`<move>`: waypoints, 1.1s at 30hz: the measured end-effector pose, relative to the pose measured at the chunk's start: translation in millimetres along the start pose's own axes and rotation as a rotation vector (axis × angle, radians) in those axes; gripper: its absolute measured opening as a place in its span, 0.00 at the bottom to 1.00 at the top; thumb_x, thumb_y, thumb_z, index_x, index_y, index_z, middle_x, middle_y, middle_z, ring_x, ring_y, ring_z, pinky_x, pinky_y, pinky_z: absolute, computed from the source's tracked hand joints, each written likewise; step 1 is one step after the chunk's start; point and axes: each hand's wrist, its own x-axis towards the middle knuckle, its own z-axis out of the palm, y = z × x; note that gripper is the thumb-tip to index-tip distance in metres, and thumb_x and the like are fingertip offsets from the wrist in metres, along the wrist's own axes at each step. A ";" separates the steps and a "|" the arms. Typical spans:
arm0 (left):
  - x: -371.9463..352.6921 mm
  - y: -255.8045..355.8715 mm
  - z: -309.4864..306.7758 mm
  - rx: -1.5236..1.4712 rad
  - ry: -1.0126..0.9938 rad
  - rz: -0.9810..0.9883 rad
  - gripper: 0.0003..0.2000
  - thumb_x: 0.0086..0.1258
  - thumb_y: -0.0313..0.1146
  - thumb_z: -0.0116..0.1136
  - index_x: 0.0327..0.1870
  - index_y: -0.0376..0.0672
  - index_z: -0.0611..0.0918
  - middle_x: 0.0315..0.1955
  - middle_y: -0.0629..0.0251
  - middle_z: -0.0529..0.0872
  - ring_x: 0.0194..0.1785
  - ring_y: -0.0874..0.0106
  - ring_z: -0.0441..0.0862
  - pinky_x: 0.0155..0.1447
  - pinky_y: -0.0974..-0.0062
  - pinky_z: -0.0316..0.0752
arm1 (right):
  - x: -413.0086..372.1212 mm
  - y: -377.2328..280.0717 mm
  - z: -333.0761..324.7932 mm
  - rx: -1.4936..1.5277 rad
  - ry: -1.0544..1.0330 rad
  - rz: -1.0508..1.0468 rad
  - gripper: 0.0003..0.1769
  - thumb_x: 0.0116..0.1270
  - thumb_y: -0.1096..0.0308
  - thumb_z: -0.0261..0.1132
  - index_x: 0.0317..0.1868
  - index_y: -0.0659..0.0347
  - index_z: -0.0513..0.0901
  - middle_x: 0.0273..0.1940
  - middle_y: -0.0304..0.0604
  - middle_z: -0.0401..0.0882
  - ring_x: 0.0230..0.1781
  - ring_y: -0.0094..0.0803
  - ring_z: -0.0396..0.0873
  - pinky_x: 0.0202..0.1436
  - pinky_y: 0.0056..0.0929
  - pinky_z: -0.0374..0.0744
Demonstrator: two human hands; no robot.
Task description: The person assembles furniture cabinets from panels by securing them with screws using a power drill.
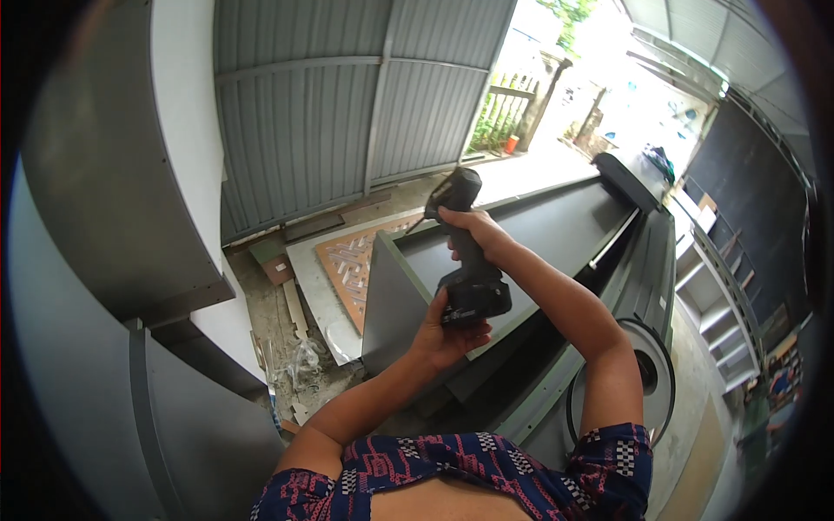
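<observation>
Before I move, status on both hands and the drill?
Left hand at base of drill, right hand around its grip. Grey cabinet beyond; bit clearance unclear.

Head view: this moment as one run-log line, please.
drill: held up | right hand: around its upper handle | left hand: at battery | below drill in view: grey cabinet

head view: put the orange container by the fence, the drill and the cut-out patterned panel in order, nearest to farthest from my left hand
From the left hand:
1. Drill, held in it.
2. Patterned panel, ahead on the left.
3. Orange container, far ahead by the fence.
</observation>
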 end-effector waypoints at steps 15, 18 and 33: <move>-26.6 -66.1 32.6 0.139 -0.250 -0.221 0.36 0.66 0.61 0.53 0.63 0.39 0.69 0.50 0.53 0.81 0.50 0.59 0.82 0.53 0.57 0.79 | -121.6 3.1 -21.8 -0.012 0.067 -0.051 0.21 0.59 0.55 0.70 0.40 0.62 0.75 0.22 0.41 0.76 0.15 0.28 0.76 0.19 0.25 0.77; -29.5 -85.1 43.7 0.177 -0.339 -0.289 0.35 0.65 0.59 0.56 0.63 0.40 0.68 0.50 0.54 0.80 0.50 0.61 0.82 0.52 0.59 0.80 | -155.7 9.1 -33.6 -0.013 0.107 -0.006 0.21 0.58 0.56 0.71 0.40 0.63 0.75 0.22 0.41 0.75 0.15 0.27 0.75 0.19 0.25 0.76; -50.6 -139.6 61.6 0.362 -0.468 -0.572 0.41 0.58 0.44 0.67 0.69 0.44 0.55 0.52 0.60 0.74 0.53 0.69 0.77 0.49 0.67 0.80 | -253.5 50.0 -35.3 0.008 0.210 0.095 0.16 0.61 0.59 0.69 0.37 0.61 0.76 0.22 0.38 0.75 0.16 0.24 0.75 0.20 0.23 0.75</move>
